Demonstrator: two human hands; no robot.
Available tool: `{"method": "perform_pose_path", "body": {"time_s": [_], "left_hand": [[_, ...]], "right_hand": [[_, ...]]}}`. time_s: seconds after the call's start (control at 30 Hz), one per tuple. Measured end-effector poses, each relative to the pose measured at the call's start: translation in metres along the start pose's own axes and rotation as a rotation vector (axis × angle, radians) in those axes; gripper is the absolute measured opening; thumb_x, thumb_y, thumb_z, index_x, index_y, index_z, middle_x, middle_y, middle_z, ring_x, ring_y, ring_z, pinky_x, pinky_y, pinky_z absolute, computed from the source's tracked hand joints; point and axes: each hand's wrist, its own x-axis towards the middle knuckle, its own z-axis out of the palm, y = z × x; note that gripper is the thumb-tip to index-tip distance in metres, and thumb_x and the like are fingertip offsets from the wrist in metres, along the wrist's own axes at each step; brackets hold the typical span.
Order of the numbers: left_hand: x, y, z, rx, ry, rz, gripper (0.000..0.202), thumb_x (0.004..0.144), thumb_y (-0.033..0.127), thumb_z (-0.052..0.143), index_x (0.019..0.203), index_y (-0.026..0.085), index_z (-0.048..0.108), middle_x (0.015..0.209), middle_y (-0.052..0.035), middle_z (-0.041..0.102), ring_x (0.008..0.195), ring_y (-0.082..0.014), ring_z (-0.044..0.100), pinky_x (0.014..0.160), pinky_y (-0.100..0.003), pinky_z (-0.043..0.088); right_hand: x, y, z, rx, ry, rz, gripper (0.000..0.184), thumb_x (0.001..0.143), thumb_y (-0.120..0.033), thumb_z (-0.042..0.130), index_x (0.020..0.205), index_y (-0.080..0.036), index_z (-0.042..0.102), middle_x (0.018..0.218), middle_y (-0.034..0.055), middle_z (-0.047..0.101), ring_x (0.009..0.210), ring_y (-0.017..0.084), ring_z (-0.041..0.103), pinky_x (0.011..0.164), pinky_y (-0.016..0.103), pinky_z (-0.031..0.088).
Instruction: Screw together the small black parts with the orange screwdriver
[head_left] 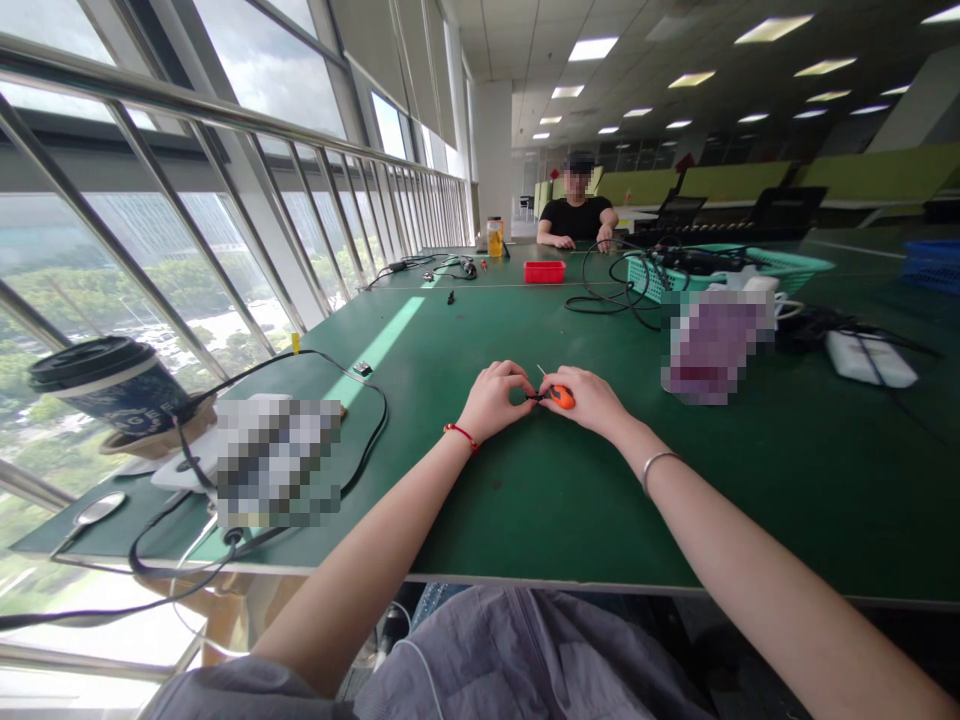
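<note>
Above the green tabletop (480, 500), my two hands meet near the middle of the view. My left hand (496, 398) is closed, its thumb and forefinger pinching a small black part (535, 397) whose kind I cannot make out. My right hand (589, 398) is closed around a small screwdriver with an orange handle (562, 397). The screwdriver's thin metal shaft sticks out up and to the left, past the fingers. The right fingertips also come close to the black part; whether they grip it cannot be told.
At left are a lidded paper cup (112, 385), a blurred-out stack and a looping black cable (386, 400). A small metal piece (363, 368) lies nearby. Further back are a red tray (544, 272), a jar (495, 238) and a seated person (576, 215). A green basket (795, 262) holds cables at right.
</note>
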Motion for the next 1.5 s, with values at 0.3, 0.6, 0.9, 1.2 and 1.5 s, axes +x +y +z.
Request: {"method": "perform_pose_path", "body": {"time_s": [0.3,0.6,0.9,1.2,1.5], "left_hand": [[-0.001,0.000,0.002,0.007,-0.006,-0.002,0.009,0.075,0.029,0.065,0.077,0.021,0.069,0.098,-0.0030,0.067,0.097,-0.0213,0.058,0.088,-0.037,0.045],[-0.001,-0.007,0.011,-0.152,-0.105,-0.109,0.011,0.075,0.028,0.064,0.078,0.020,0.071,0.109,-0.0030,0.070,0.099,-0.0205,0.063,0.095,-0.037,0.047],[0.002,-0.028,-0.013,-0.163,0.018,-0.295,0.014,0.073,0.028,0.064,0.078,0.018,0.072,0.095,-0.0046,0.073,0.091,-0.0201,0.066,0.091,-0.032,0.050],[-0.034,-0.092,-0.098,0.262,0.209,-0.822,0.029,0.070,0.037,0.062,0.087,0.018,0.075,0.097,-0.0091,0.073,0.095,-0.0281,0.065,0.075,-0.030,0.050],[-0.050,-0.115,-0.108,0.270,0.025,-0.751,0.028,0.064,0.043,0.065,0.077,0.020,0.075,0.081,-0.0071,0.072,0.087,-0.0269,0.065,0.071,-0.029,0.048]], "right_hand": [[-0.001,-0.003,-0.004,0.006,-0.019,0.007,0.009,0.076,-0.026,0.066,0.086,-0.025,0.066,0.082,0.0010,0.059,0.079,0.016,0.056,0.064,0.025,0.038],[-0.003,0.020,-0.017,0.093,0.145,0.132,0.021,0.074,-0.039,0.067,0.089,-0.024,0.066,0.084,0.0018,0.059,0.074,0.017,0.057,0.064,0.027,0.041],[-0.002,0.018,-0.006,0.158,0.099,0.143,0.018,0.079,-0.040,0.061,0.085,-0.024,0.066,0.089,0.0027,0.065,0.080,0.018,0.060,0.070,0.030,0.045],[-0.004,0.019,-0.006,0.172,0.085,0.173,0.017,0.080,-0.038,0.059,0.084,-0.024,0.067,0.094,0.0034,0.068,0.085,0.019,0.061,0.073,0.032,0.047],[-0.004,0.019,-0.006,0.171,0.085,0.165,0.017,0.080,-0.037,0.059,0.084,-0.024,0.068,0.095,0.0037,0.068,0.083,0.019,0.062,0.072,0.033,0.049]]}}
